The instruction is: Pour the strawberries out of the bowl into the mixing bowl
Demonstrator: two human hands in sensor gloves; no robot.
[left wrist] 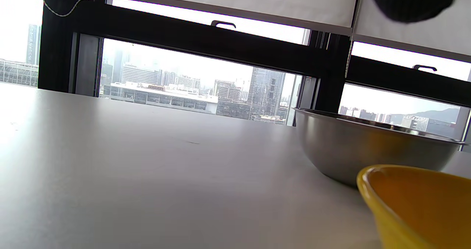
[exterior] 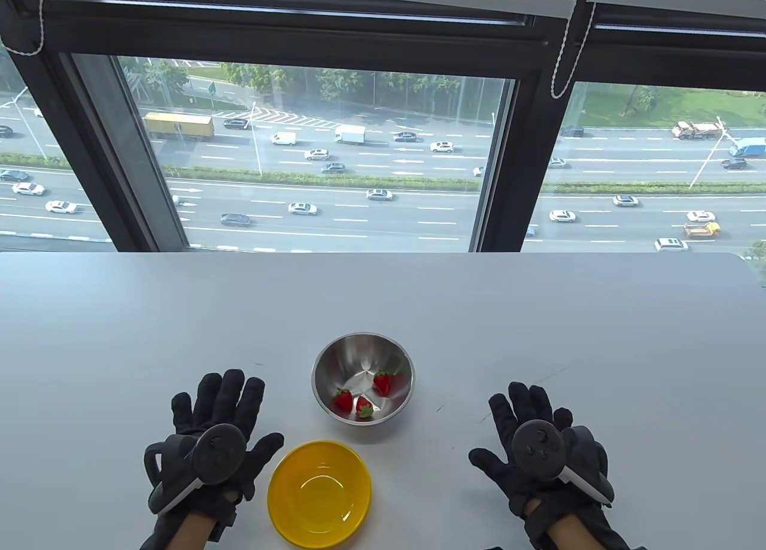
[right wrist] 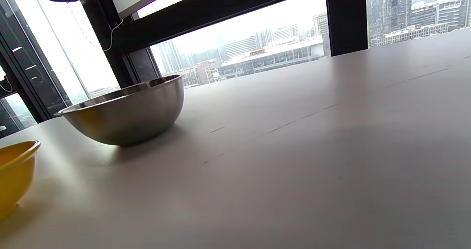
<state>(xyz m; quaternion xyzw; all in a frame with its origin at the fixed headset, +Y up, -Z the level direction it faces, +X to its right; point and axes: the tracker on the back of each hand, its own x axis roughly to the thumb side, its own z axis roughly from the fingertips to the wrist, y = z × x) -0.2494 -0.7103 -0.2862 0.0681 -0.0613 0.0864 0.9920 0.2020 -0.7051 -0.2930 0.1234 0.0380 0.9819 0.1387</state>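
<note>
Hidden: from both wrist views, bowl interiors were out of sight.
Mixing bowl [exterior: 362, 377]: three strawberries [exterior: 365, 397] inside.
Yellow bowl [exterior: 319, 492]: empty, just beside it.
Left hand [exterior: 210, 445], right hand [exterior: 541, 448]: fingers spread, flat on table [exterior: 119, 334], holding nothing.

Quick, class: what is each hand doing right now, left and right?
Left hand: open, fingers spread, holding nothing.
Right hand: open, fingers spread, holding nothing.
</note>
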